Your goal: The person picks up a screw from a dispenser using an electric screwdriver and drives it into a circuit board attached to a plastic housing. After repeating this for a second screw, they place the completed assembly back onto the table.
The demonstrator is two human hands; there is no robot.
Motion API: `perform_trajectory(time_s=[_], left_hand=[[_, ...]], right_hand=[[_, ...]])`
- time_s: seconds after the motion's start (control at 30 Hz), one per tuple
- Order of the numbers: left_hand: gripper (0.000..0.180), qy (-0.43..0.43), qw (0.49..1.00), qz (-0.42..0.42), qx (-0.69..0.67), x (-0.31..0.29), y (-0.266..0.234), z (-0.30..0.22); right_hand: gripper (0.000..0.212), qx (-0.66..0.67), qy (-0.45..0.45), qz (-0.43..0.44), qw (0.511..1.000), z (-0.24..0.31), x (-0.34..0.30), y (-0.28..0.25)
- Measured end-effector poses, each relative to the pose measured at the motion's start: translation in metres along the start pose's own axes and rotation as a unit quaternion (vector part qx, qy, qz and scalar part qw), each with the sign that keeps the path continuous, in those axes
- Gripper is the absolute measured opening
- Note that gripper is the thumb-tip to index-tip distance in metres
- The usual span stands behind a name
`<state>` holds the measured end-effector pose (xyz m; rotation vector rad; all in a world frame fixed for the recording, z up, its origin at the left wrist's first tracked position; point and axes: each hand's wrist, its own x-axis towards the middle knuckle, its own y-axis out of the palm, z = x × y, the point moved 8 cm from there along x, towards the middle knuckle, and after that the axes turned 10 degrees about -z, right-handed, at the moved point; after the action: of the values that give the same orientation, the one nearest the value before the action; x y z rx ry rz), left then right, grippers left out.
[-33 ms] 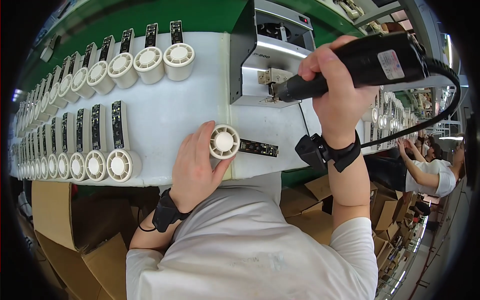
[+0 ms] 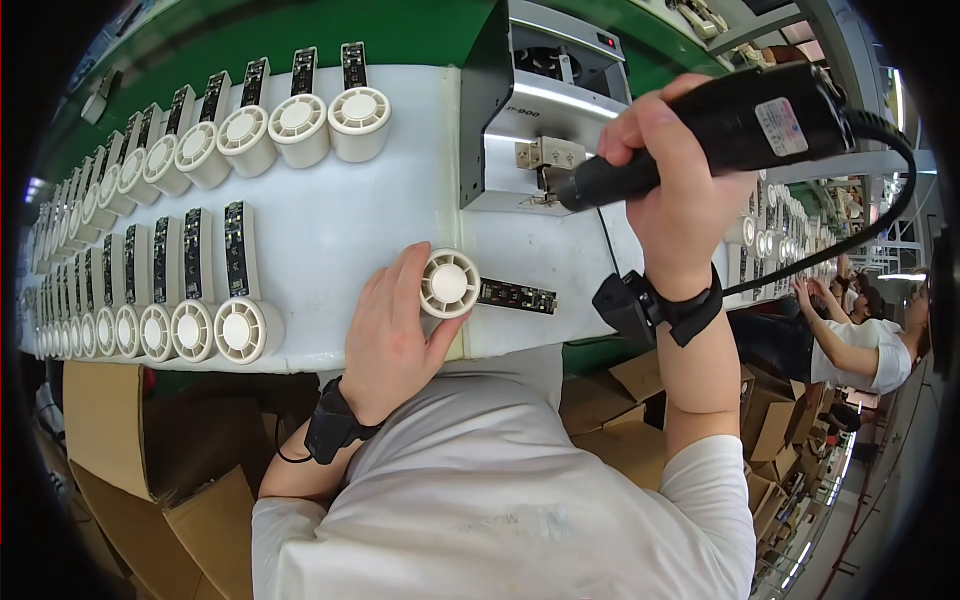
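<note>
My right hand (image 2: 682, 195) is wrapped around a black electric screwdriver (image 2: 740, 125), tilted with its cable end up to the right. The driver's tip is at the metal outlet block of a grey screw feeder (image 2: 550, 115); whether a screw sits on the tip is too small to tell. My left hand (image 2: 385, 335) curls round the white, round vented head of a handheld fan body (image 2: 449, 284), fingers on its left side and thumb below. From that head a handle with an exposed circuit board (image 2: 520, 296) points right along the table.
Two rows of similar fan bodies (image 2: 240, 330) stand on the white tabletop (image 2: 330, 220) to the left. Open cardboard boxes (image 2: 110, 430) lie below the table's front edge. The driver's cable (image 2: 850, 245) loops at the right, with another person (image 2: 860, 345) beyond.
The screwdriver's tip has shifted slightly right and nearer at the feeder outlet. My left hand and the fan body stay in place.
</note>
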<state>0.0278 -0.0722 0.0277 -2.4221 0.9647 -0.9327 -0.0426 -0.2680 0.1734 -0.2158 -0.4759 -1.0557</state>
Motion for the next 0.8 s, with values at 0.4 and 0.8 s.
perform_trajectory(time_s=[0.4, 0.8], left_hand=[[0.075, 0.018, 1.0, -0.007, 0.0, 0.0, 0.0, 0.0], [0.077, 0.014, 1.0, -0.011, -0.005, -0.001, -0.001, -0.001]], right_hand=[[0.036, 0.088, 0.103, 0.067, 0.989, 0.021, -0.068, 0.009], [0.04, 0.111, 0.146, 0.094, 0.979, 0.003, -0.085, 0.023]])
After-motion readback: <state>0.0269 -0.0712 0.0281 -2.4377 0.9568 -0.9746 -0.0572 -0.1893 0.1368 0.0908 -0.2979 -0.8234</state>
